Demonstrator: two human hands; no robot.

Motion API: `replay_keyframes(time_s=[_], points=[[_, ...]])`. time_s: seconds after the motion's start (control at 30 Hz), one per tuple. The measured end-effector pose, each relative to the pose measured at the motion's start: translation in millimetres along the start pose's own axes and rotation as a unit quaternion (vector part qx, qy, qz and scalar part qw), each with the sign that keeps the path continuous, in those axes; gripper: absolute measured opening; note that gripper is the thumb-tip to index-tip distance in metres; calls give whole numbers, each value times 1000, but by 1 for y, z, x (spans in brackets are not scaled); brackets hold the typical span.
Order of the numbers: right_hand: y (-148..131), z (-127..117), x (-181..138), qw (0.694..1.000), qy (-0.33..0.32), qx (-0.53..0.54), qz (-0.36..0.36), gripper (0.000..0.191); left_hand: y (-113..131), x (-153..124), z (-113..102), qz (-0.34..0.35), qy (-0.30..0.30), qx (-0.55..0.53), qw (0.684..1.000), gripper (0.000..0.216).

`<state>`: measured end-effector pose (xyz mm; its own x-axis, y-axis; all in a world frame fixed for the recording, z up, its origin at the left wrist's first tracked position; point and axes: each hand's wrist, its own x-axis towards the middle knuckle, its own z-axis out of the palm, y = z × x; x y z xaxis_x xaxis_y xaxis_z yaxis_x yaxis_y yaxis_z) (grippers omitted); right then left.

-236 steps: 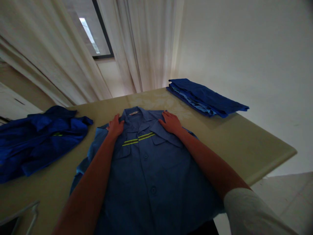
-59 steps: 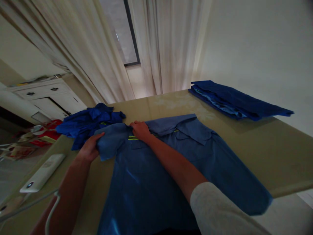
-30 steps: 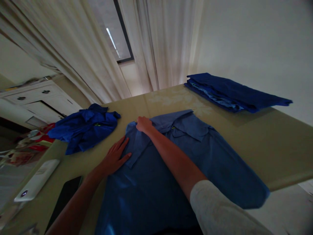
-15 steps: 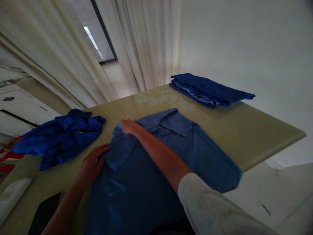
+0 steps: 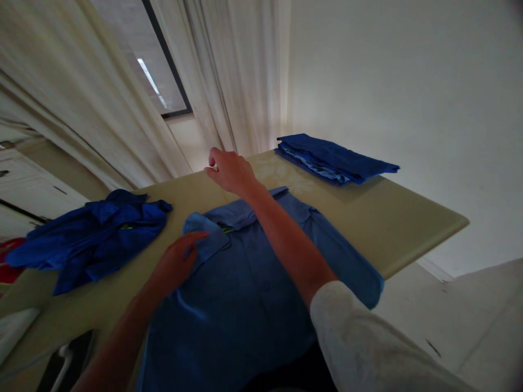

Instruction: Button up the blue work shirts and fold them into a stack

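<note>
A blue button-up shirt (image 5: 241, 288) lies spread on the table in front of me, its collar at the far end and a sleeve off to the right. My left hand (image 5: 177, 258) rests at the left side of the collar (image 5: 202, 231), fingers stretched out over the cloth and thumb apart. Above the collar's far edge, my right hand (image 5: 231, 171) is raised clear of the fabric, its fingers curled together; I see no cloth in it. A yellow-green label (image 5: 227, 230) shows inside the neck.
A crumpled darker blue garment (image 5: 106, 231) lies on the table (image 5: 368, 228) to the left. Folded blue clothes (image 5: 335, 158) sit at the far right. A black flat object (image 5: 75, 354) and a white item (image 5: 16, 326) are near left. Curtains (image 5: 245, 71) hang behind.
My right hand has let go of the collar and risen up and away from it. My left hand has shifted right onto the collar, whose left part now lies differently.
</note>
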<state>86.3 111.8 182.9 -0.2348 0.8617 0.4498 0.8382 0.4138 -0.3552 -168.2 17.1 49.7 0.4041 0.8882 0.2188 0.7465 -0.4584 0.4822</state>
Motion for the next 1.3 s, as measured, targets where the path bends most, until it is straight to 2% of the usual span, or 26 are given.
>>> replay_keyframes(time_s=[0.1,0.23,0.3,0.37,0.47,0.53,0.7,0.8,0.9,1.03,1.1,1.17,1.23,1.3], points=[[35,-4,-25,995,-77,-68,-2,35,45,46,34,70,-34,24,997,48],[91,15,-90,972,-176,-155,18,45,82,106,80,100,-58,90,989,64],[114,27,-120,969,-183,-163,19,53,89,131,100,91,-74,123,985,72],[131,37,-141,974,-162,-160,15,50,92,148,117,72,-80,135,985,72],[143,45,-151,980,-135,-148,-9,33,89,156,134,60,-46,116,990,63],[146,46,-149,979,-143,-143,-15,25,84,155,138,51,-10,77,996,56],[153,42,-141,983,-147,-107,22,25,73,153,131,-50,65,-45,996,46],[156,38,-144,986,-156,-57,-26,36,70,157,127,-26,54,-87,994,48],[153,34,-148,987,-148,-25,-51,46,70,162,122,10,5,-96,995,52],[155,34,-148,997,-53,-58,-6,46,75,164,104,66,-134,-81,985,42],[162,39,-147,995,-43,-87,17,54,74,163,92,81,-173,-65,980,44],[171,47,-147,990,-80,-107,49,61,66,159,76,52,-154,-46,986,51],[178,53,-147,983,-120,-112,78,63,46,152,59,-14,-96,6,995,55],[181,57,-148,981,-129,-111,92,64,19,140,42,-87,-33,93,991,60]])
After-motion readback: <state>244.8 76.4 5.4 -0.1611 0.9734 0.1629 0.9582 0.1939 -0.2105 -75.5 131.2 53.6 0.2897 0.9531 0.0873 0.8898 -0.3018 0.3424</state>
